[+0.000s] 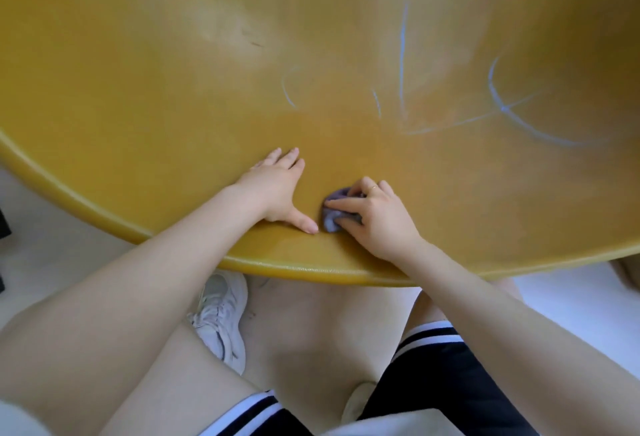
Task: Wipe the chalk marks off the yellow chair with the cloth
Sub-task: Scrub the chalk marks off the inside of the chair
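Note:
The yellow chair [173,89] fills the upper part of the view, its rounded front rim curving across the middle. Pale blue chalk marks [505,108] run over its right half, with shorter strokes near the centre. My left hand [277,189] rests flat on the seat near the rim, fingers straight and thumb spread. Just right of that thumb, my right hand [374,217] grips a small bunched purple-grey cloth [332,219] and presses it onto the seat. Most of the cloth is hidden under the fingers.
Below the rim lies a light floor [311,314] with my bent legs, black shorts with white stripes [450,383] and a white sneaker [221,314]. A dark object sits at the left edge [3,227].

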`<state>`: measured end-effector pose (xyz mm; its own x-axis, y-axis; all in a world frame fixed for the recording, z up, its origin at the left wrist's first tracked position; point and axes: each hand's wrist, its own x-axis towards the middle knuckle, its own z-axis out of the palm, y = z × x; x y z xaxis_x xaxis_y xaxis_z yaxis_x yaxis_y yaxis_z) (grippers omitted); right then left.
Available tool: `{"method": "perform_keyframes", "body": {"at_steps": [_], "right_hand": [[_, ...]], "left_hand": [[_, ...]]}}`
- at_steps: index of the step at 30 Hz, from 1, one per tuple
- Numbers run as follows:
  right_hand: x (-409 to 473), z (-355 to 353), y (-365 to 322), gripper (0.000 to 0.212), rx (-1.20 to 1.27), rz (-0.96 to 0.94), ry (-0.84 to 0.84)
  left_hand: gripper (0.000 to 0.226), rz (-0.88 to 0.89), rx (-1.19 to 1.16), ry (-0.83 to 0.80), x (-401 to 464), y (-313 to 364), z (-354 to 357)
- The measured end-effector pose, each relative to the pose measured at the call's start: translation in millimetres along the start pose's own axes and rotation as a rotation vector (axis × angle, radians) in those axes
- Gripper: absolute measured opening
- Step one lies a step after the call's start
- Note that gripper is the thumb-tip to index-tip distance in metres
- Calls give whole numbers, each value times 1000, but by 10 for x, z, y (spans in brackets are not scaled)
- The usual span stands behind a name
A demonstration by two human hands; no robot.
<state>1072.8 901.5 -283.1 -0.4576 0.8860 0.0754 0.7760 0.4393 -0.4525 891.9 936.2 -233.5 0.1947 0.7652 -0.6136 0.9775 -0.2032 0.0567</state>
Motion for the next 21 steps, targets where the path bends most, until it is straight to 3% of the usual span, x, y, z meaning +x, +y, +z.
{"method": "perform_keyframes", "body": {"at_steps": [5,8,10,17,21], "right_hand": [[644,-86,437,30,-136,259,37],[851,-129,601,26,-104,532,148],[862,-88,508,25,-88,589,169],[23,-11,-134,31,45,94,-31],[-231,-127,-69,36,227,18,-179]], "left_hand": [[122,15,-8,22,10,-26,47],[121,22,-36,21,14,-54,69],[121,26,-54,20,14,-62,74],[125,48,-10,4,47,-52,36],[129,49,4,-42,73,-19,-8]]}}
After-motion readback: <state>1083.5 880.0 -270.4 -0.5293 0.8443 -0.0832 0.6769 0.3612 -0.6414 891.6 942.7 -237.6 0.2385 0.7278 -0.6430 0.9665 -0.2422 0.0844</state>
